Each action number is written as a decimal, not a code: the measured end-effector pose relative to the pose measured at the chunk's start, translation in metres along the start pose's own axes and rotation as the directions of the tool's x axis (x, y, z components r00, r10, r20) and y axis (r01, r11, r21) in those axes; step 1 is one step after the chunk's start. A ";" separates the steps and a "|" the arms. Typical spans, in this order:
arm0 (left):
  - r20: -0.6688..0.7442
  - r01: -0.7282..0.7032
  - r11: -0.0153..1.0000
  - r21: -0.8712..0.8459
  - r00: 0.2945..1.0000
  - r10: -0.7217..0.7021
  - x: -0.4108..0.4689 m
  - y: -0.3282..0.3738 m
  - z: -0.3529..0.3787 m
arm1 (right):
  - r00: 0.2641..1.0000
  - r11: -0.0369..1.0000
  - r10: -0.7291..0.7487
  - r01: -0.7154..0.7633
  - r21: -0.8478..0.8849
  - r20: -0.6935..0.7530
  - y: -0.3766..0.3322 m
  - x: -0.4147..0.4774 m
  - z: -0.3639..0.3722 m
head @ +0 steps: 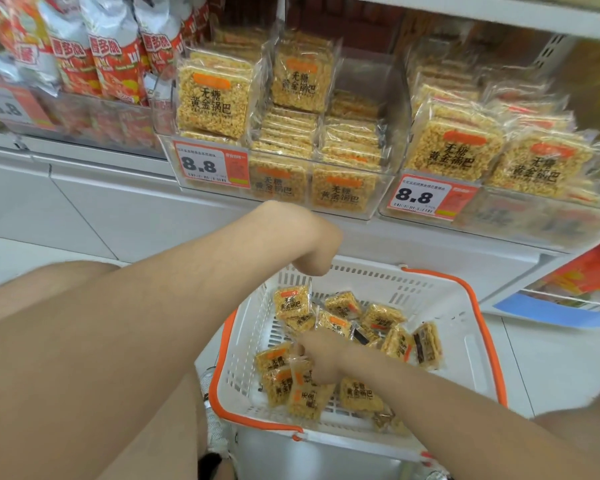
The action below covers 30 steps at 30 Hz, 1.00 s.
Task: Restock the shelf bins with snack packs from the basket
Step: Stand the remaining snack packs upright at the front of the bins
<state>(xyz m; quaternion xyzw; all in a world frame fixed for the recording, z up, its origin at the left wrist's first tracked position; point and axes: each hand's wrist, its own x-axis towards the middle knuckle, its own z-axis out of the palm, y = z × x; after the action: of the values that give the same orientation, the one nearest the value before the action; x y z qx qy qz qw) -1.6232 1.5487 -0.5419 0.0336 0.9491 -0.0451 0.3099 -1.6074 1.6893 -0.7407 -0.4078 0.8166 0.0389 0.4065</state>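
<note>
Nearest the lens, the left forearm runs from 8 o'clock up toward centre, bent sharply down at the wrist; the left hand drops behind the far-left rim of the basket, its fingers hidden, so whether it is open or closed cannot be told. From 4 o'clock the right forearm reaches in low and flat, wrist straight, and the right hand lies palm-down among the packs. Its fingertips touch a pack standing on edge at the basket's near-left; the fingers look curled toward a pinch, but a completed grip is not visible.

The packs lie loose and jumbled over the white slatted floor of the basket, which has an orange rim and sits just below centre. Each is a square slab of puffed-rice crisp in clear film: judged light, rigid across its face, brittle at the corners, and slippery on the wrapper. The likely best hold is across two opposite edges, thumb against fingers, with little squeeze; the crimped seam would also serve.

Beyond, at 12 to 2 o'clock, two clear bins on the shelf hold the same packs, some upright, some stacked flat, behind price tags. The middle bin shows free room at its rear right. Red-and-white bags stand at 10 o'clock.
</note>
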 end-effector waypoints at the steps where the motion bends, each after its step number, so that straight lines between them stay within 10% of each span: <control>1: 0.017 -0.003 0.999 -0.038 1.000 0.003 -0.001 -0.002 -0.002 | 0.999 1.000 -0.012 0.013 0.026 -0.045 0.004 -0.001 -0.009; 13: -0.226 0.166 0.926 -0.340 0.941 -0.252 -0.052 -0.037 -0.031 | 0.688 0.703 0.026 0.503 0.502 -0.725 -0.018 -0.078 -0.115; 23: -0.511 0.004 0.634 -0.773 0.588 -0.627 -0.075 -0.063 -0.039 | 0.359 0.417 0.138 0.825 0.383 -0.923 -0.038 -0.116 -0.180; 30: -0.589 -0.184 0.585 -0.790 0.494 -0.640 -0.076 -0.068 -0.045 | 0.365 0.454 0.235 0.778 0.434 -0.901 -0.039 -0.108 -0.194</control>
<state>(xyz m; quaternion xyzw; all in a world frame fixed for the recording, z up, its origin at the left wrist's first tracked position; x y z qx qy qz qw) -1.5942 1.4836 -0.4568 -0.2302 0.8849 0.3428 -0.2154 -1.6661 1.6551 -0.5262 -0.2636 0.6983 -0.6638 0.0478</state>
